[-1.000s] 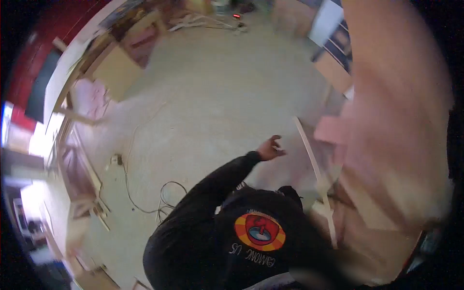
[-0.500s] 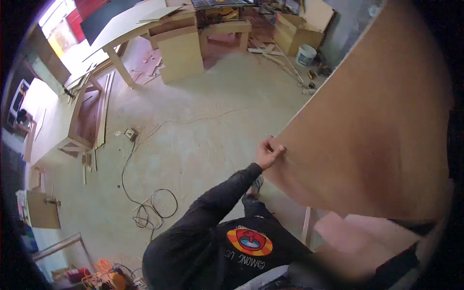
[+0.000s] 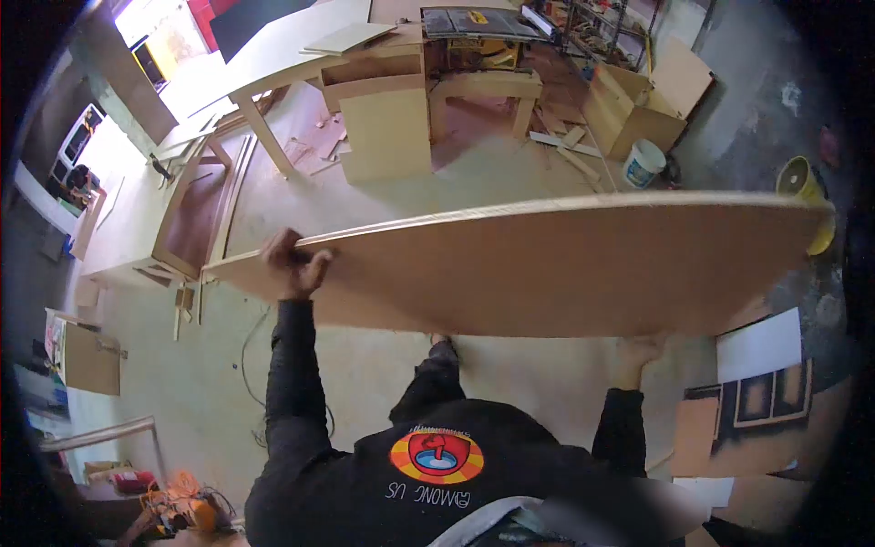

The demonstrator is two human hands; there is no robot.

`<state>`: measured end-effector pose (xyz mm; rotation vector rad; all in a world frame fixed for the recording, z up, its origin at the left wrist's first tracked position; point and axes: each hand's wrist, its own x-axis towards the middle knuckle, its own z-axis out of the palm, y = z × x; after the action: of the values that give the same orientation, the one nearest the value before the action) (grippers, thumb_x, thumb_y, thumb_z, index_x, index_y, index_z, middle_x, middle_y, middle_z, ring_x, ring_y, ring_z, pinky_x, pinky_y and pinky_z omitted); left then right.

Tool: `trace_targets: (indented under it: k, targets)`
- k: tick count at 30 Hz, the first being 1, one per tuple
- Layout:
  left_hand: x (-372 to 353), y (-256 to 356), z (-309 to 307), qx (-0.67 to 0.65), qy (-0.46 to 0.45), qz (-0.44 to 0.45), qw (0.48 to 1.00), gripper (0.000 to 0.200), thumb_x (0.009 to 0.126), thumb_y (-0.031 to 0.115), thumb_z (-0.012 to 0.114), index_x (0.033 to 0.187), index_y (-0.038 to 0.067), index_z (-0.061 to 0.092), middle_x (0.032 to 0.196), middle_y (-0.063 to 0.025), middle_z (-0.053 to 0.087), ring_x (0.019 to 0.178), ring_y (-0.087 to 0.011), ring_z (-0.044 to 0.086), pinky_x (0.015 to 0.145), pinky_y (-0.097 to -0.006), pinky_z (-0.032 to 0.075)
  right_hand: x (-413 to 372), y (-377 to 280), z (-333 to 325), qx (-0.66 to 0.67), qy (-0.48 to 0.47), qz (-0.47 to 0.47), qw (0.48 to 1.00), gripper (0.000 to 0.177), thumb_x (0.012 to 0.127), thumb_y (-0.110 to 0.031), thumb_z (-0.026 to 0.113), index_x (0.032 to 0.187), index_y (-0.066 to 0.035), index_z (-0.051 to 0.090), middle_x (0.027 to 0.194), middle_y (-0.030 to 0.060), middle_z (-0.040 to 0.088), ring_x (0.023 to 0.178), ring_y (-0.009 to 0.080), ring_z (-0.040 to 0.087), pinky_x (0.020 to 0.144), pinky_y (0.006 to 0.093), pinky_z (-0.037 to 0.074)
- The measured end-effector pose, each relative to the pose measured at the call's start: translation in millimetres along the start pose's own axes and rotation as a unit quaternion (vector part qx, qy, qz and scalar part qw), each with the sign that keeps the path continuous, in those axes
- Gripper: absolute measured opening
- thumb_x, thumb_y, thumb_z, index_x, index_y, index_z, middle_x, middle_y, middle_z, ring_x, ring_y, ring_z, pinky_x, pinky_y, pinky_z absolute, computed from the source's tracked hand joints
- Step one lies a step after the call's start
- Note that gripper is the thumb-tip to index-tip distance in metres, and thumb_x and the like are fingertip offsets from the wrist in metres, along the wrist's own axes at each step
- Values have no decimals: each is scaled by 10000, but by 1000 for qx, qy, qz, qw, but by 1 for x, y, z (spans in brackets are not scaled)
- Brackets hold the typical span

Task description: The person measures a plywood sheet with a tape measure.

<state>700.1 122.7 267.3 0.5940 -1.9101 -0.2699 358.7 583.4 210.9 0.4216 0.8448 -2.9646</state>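
Note:
A large brown wood panel (image 3: 547, 264) stretches across the space in front of me, long edges running left to right and its broad face tilted toward me. My left hand (image 3: 296, 266) is closed over the upper edge near the panel's left end, thumb on the near face. Under the lower edge, toward the right, my right hand (image 3: 641, 349) supports the panel; its fingers are partly hidden behind the board. Both forearms are in black sleeves.
Ahead stand a wooden workbench (image 3: 385, 137) and a table saw (image 3: 478, 22). A white bucket (image 3: 644, 162) and an open wooden box (image 3: 629, 114) are at the back right. On the left is a low wooden cabinet (image 3: 137, 228). A cable (image 3: 246, 356) lies on the floor.
The panel has swung from my right side to across my front and now lies lengthwise. My left hand has moved left with it. My right hand has come into view at its lower edge.

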Motion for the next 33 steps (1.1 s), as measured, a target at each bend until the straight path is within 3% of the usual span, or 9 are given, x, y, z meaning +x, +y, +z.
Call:
trace_targets:
  k: [6,9,12,16,18,25,28,31,33]
  targets:
    - [97,-63,16,101,-117,-160,975,541,640,480,823,614,20,541,584,-112,599,527,-193,568,525,-318,430,91,140,56,-113,-160,98,976,532,976,-445,391,1362,-80,413,1372,83,438,1250,278,411,1042,467,344]
    - [148,-111,45,86,6,-201,976,559,670,513,790,627,-14,609,552,-110,617,523,-197,598,509,-311,440,121,185,118,-119,-147,104,976,522,973,-434,413,1352,-75,423,1375,88,442,1259,280,410,1047,464,341]
    - [199,-99,56,241,-112,-283,922,580,699,571,734,587,14,619,549,-118,614,537,-221,612,511,-335,448,129,259,150,-177,-142,186,956,507,968,-417,444,1337,-69,439,1381,94,447,1272,282,409,1054,459,336]
    - [200,-162,108,195,-24,-308,931,611,702,650,675,568,56,630,572,-131,612,542,-262,608,517,-381,446,133,367,177,-251,-157,296,908,488,962,-394,487,1316,-59,460,1388,103,454,1290,286,407,1063,453,330]
    - [239,-121,135,375,-30,-298,877,628,685,704,645,583,84,645,576,-136,607,548,-300,604,529,-413,449,170,406,203,-176,-167,409,880,516,952,-395,510,1329,-49,437,1381,110,453,1286,296,413,1064,461,332]
    - [303,-187,197,444,28,-293,846,644,702,708,629,583,75,650,594,-143,621,571,-320,617,545,-425,457,291,543,299,-284,-167,467,821,587,936,-409,546,1360,-38,382,1381,109,438,1256,279,442,1030,455,388]
    - [325,-220,193,422,-16,-337,841,570,789,639,603,661,90,685,580,-67,622,514,-222,582,564,-328,477,274,574,378,-379,-199,369,825,542,930,-415,558,1310,-51,428,1292,112,500,1203,253,484,999,447,420]
    - [353,-252,192,405,-13,-433,805,578,816,615,597,647,66,672,552,-55,591,488,-186,547,549,-313,465,327,672,379,-360,-255,425,790,486,923,-430,563,1245,-79,467,1209,99,527,1127,231,521,967,428,442]
    - [368,-278,187,327,21,-452,830,655,823,631,576,572,26,599,504,-65,512,482,-175,481,524,-351,405,357,733,366,-402,-492,380,672,438,931,-408,549,1213,-80,476,1165,93,537,1077,232,536,929,411,466]
